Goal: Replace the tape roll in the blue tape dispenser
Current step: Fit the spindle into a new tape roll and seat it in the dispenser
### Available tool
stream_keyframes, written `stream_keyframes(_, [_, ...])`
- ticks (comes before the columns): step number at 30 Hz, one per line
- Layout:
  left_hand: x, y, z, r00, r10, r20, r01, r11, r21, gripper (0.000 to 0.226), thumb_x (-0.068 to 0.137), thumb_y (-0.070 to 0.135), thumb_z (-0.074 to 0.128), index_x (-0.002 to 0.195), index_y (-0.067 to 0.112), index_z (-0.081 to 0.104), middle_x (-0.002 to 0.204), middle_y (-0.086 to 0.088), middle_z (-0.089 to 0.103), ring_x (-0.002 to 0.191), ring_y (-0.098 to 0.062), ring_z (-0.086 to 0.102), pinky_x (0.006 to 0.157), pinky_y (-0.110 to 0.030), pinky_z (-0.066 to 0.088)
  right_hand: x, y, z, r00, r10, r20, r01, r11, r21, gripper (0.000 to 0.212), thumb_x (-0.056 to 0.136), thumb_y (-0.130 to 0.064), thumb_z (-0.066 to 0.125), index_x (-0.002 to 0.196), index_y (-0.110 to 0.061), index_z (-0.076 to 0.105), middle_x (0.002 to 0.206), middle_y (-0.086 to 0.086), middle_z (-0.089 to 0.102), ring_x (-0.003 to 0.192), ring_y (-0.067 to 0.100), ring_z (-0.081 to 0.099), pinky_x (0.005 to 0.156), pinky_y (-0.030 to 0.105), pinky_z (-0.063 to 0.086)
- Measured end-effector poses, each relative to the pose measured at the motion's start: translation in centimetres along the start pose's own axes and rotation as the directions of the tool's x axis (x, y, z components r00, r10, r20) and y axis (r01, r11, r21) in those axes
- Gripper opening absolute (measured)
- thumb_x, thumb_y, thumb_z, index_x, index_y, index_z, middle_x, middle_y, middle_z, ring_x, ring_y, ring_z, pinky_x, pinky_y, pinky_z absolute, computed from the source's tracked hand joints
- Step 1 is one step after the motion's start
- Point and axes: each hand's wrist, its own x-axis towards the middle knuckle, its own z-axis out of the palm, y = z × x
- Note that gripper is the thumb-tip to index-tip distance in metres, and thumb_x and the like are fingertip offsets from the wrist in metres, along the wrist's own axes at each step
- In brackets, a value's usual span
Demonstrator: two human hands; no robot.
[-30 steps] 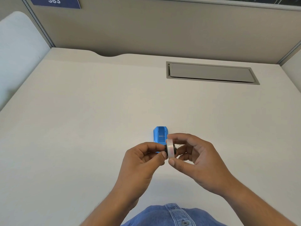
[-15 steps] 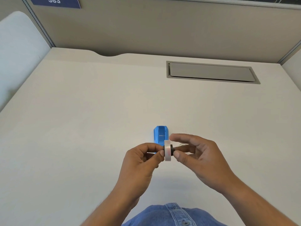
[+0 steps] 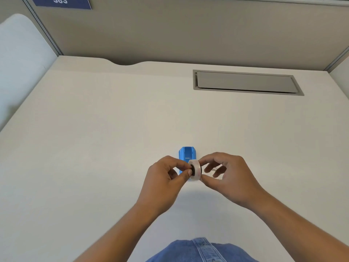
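The blue tape dispenser (image 3: 187,154) lies on the white desk, just beyond my hands, its near end hidden by my fingers. A white tape roll (image 3: 196,170) on a black core is held in the air in front of it. My left hand (image 3: 166,178) pinches the black core at the roll's left side with thumb and forefinger. From the right, my right hand (image 3: 226,176) grips the roll's rim between thumb and forefinger, its other fingers spread apart.
A grey recessed cable hatch (image 3: 245,82) sits in the desk (image 3: 94,148) at the back right. Grey partition walls stand behind and to the sides. My blue denim clothing (image 3: 200,250) shows at the bottom edge.
The roll has turned slightly, so its left face with the black core now shows more. Both hands stay close together in nearly the same spot.
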Motion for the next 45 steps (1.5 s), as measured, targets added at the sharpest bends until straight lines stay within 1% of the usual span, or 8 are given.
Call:
stream_keyframes(4, [2.6, -0.4, 0.1, 0.997, 0.067, -0.034, -0.061, 0.984, 0.166, 0.011, 0.086, 0.020, 0.073, 0.082, 0.030, 0.074, 0.080, 0.019, 0.066, 0.052, 0.000, 0.048, 0.050, -0.011, 0.037, 2.3, 0.9, 0.2, 0.999, -0.049, -0.010, 0.048, 0.994, -0.093, 0.021, 0.072, -0.035, 0.075, 0.092, -0.036, 0.071, 0.093, -0.018, 0.070, 0.082, 0.007, 0.064, 0.063, 0.023, 0.052])
stream_keyframes(7, [4.5, -1.0, 0.4, 0.991, 0.119, -0.060, -0.097, 0.956, 0.278, 0.007, 0.087, 0.023, 0.072, 0.086, 0.030, 0.073, 0.083, 0.017, 0.063, 0.055, 0.004, 0.049, 0.053, -0.013, 0.034, 4.1, 1.3, 0.4, 0.995, -0.091, -0.027, 0.085, 0.982, -0.171, 0.028, 0.067, -0.048, 0.066, 0.091, -0.035, 0.070, 0.088, -0.018, 0.067, 0.078, 0.007, 0.062, 0.062, 0.021, 0.047])
stream_keyframes(11, [6.6, -1.9, 0.6, 0.985, 0.162, -0.058, -0.128, 0.915, 0.382, 0.016, 0.088, 0.024, 0.071, 0.082, 0.038, 0.066, 0.083, 0.016, 0.058, 0.061, 0.003, 0.049, 0.057, -0.018, 0.035, 5.8, 2.3, 0.8, 0.995, -0.096, -0.024, 0.088, 0.966, -0.242, 0.024, 0.070, -0.038, 0.072, 0.094, -0.034, 0.070, 0.087, -0.017, 0.063, 0.073, 0.007, 0.060, 0.059, 0.024, 0.047])
stream_keyframes(15, [8.0, -2.8, 0.9, 0.983, 0.177, -0.054, -0.133, 0.879, 0.458, 0.006, 0.089, 0.024, 0.069, 0.090, 0.030, 0.073, 0.083, 0.017, 0.053, 0.064, 0.004, 0.049, 0.056, -0.016, 0.033, 6.8, 3.1, 1.3, 0.997, -0.072, -0.028, 0.062, 0.957, -0.283, 0.025, 0.073, -0.029, 0.078, 0.096, -0.033, 0.071, 0.088, -0.016, 0.063, 0.072, 0.006, 0.059, 0.063, 0.031, 0.053])
stream_keyframes(31, [8.8, -4.4, 1.5, 0.990, 0.144, -0.010, -0.120, 0.860, 0.496, 0.014, 0.090, 0.027, 0.066, 0.102, 0.028, 0.071, 0.093, 0.015, 0.054, 0.067, -0.003, 0.052, 0.057, -0.016, 0.037, 7.8, 5.6, 2.4, 1.000, -0.004, -0.008, 0.002, 0.965, -0.263, 0.027, 0.074, -0.026, 0.078, 0.098, -0.035, 0.070, 0.091, -0.015, 0.063, 0.072, 0.008, 0.060, 0.067, 0.034, 0.055])
stream_keyframes(38, [7.7, -5.3, 0.8, 0.995, 0.091, 0.028, -0.094, 0.884, 0.458, 0.047, 0.079, 0.037, 0.069, 0.125, 0.031, 0.058, 0.114, 0.020, 0.055, 0.078, 0.007, 0.054, 0.065, -0.012, 0.042, 8.0, 5.7, 2.6, 1.000, 0.008, -0.005, -0.009, 0.961, -0.277, 0.026, 0.075, -0.025, 0.077, 0.097, -0.036, 0.070, 0.087, -0.020, 0.059, 0.070, 0.008, 0.060, 0.065, 0.030, 0.053])
stream_keyframes(41, [7.3, -5.5, 0.6, 0.996, 0.070, 0.062, -0.091, 0.880, 0.466, 0.074, 0.065, 0.058, 0.068, 0.133, 0.035, 0.050, 0.123, 0.024, 0.050, 0.085, 0.007, 0.056, 0.068, -0.018, 0.047, 8.1, 5.7, 2.5, 1.000, 0.004, -0.004, -0.005, 0.960, -0.280, 0.027, 0.074, -0.024, 0.077, 0.098, -0.036, 0.071, 0.087, -0.020, 0.059, 0.069, 0.008, 0.059, 0.065, 0.029, 0.053])
stream_keyframes(45, [7.0, -5.7, 0.6, 0.990, 0.031, 0.139, -0.092, 0.883, 0.460, 0.116, 0.044, 0.083, 0.070, 0.145, 0.041, 0.029, 0.138, 0.028, 0.037, 0.088, 0.003, 0.057, 0.066, -0.014, 0.043, 8.0, 5.6, 2.5, 1.000, -0.001, 0.003, 0.002, 0.957, -0.291, 0.026, 0.074, -0.024, 0.077, 0.097, -0.035, 0.071, 0.087, -0.018, 0.060, 0.069, 0.009, 0.059, 0.065, 0.030, 0.053])
